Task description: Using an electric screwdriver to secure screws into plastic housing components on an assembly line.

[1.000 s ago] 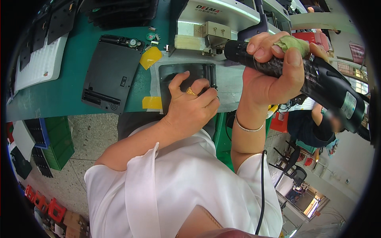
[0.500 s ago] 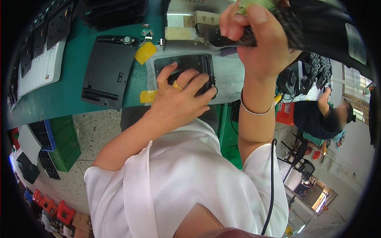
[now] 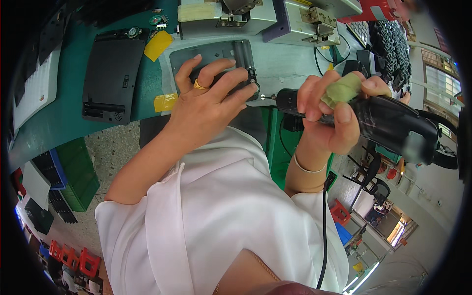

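Note:
My left hand [image 3: 209, 91] lies spread over a black plastic housing [image 3: 187, 53] on a pale sheet, its fingertips pressing on the surface. A small round part shows at the housing's right edge, near my little finger. In my right hand [image 3: 329, 113] is a black electric screwdriver [image 3: 393, 123], held nearly level with a green wrap [image 3: 340, 91] under the fingers. Its bit points left, close to the housing's right edge and apart from it. Whether a screw sits on the tip is too small to tell.
A second black housing [image 3: 110, 73] lies on the green table [image 3: 64, 115] to the left. Yellow tape pieces [image 3: 158, 45] lie near it. Grey box-shaped devices [image 3: 199, 22] with metal fittings stand at the back. Black chains [image 3: 391, 46] and a red container [image 3: 364, 11] are at far right.
My right hand has brought the screwdriver down and nearer, from above the grey devices to beside the housing. The left hand stays spread on the housing. The whole view has shifted slightly.

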Motion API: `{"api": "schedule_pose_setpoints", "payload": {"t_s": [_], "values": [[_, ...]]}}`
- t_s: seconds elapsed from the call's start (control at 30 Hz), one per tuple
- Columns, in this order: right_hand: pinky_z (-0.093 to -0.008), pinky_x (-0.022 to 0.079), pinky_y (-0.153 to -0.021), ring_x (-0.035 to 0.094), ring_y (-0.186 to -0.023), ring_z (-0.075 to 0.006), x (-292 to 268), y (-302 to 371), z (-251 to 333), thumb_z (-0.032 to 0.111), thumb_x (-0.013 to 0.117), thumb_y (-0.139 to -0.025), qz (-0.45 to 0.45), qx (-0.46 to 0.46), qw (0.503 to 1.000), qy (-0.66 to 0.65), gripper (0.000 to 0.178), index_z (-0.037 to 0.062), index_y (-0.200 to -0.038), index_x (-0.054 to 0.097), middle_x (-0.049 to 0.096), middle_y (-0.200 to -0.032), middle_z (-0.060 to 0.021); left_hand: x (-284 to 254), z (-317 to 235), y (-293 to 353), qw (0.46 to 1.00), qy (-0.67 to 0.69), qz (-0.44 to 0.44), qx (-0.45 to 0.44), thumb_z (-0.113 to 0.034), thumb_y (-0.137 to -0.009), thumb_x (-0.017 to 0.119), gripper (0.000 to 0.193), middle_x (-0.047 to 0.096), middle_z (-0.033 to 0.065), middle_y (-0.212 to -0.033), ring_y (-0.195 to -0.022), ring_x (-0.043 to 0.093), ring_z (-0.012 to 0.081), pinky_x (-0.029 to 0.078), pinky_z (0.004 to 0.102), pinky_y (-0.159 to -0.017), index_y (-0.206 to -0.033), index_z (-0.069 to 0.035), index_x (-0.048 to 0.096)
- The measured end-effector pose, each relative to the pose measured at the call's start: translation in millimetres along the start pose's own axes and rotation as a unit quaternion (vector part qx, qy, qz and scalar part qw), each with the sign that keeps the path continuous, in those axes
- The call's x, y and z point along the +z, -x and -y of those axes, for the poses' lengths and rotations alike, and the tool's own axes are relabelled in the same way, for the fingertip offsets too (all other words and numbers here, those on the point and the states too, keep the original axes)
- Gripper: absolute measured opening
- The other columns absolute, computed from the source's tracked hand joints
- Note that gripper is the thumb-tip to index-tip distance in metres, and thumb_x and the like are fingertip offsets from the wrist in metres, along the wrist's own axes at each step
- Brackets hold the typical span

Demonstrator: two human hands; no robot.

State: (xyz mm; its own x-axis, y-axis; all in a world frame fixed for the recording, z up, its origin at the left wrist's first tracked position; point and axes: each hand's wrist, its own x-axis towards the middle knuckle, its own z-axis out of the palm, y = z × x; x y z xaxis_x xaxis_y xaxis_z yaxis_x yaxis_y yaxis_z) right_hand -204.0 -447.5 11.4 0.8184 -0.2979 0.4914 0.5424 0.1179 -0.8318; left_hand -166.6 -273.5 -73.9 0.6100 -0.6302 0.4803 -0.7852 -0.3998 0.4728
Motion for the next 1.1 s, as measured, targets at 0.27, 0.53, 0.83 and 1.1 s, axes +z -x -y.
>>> {"api": "schedule_pose_setpoints", "payload": {"t_s": [0.27, 0.53, 0.83, 1.1], "values": [[-0.0332, 0.044, -0.043, 0.049, -0.048, -0.0180, -5.2, 6.8, -9.3, 0.011, 0.066, -0.085, 0.061, -0.006, 0.998, -0.003, 0.044, 0.0112, -0.119, 0.038, 0.049, -0.071, -0.0067, 0.6, -3.0, 2.1, 1.000, 0.000, -0.002, -0.009, -0.020, -0.062, 0.081, 0.043, 0.058, -0.0055, -0.111, -0.116, 0.050, 0.0188, 0.020, 0.0472, -0.107, -0.104, -0.023, 0.070], [-0.0305, 0.045, -0.041, 0.050, -0.045, -0.0170, 0.6, 9.4, -12.1, 0.012, 0.076, -0.081, 0.015, 0.001, 1.000, 0.009, 0.053, 0.0100, -0.116, 0.035, 0.048, -0.069, -0.0070, 1.4, -2.0, 2.8, 1.000, -0.003, -0.007, -0.010, -0.021, -0.062, 0.081, 0.043, 0.058, -0.0056, -0.111, -0.117, 0.050, 0.0188, 0.020, 0.0472, -0.106, -0.104, -0.023, 0.070], [-0.0320, 0.049, -0.044, 0.052, -0.047, -0.0171, 7.6, 17.8, -17.2, 0.008, 0.072, -0.083, 0.042, 0.002, 0.996, 0.079, 0.049, 0.0115, -0.102, 0.027, 0.047, -0.072, -0.0086, 2.1, 0.1, 2.3, 1.000, -0.009, -0.011, -0.008, -0.020, -0.062, 0.081, 0.044, 0.057, -0.0049, -0.111, -0.116, 0.050, 0.0203, 0.022, 0.0471, -0.105, -0.104, -0.024, 0.070], [-0.0318, 0.043, -0.044, 0.047, -0.051, -0.0145, -8.4, 1.5, -13.4, 0.013, 0.063, -0.086, 0.013, 0.010, 1.000, 0.002, 0.041, 0.0096, -0.120, 0.040, 0.052, -0.074, -0.0055, -1.0, -1.2, 1.3, 1.000, -0.022, -0.005, 0.008, -0.021, -0.064, 0.081, 0.044, 0.056, -0.0017, -0.110, -0.114, 0.050, 0.0220, 0.028, 0.0476, -0.102, -0.106, -0.024, 0.070]]}}
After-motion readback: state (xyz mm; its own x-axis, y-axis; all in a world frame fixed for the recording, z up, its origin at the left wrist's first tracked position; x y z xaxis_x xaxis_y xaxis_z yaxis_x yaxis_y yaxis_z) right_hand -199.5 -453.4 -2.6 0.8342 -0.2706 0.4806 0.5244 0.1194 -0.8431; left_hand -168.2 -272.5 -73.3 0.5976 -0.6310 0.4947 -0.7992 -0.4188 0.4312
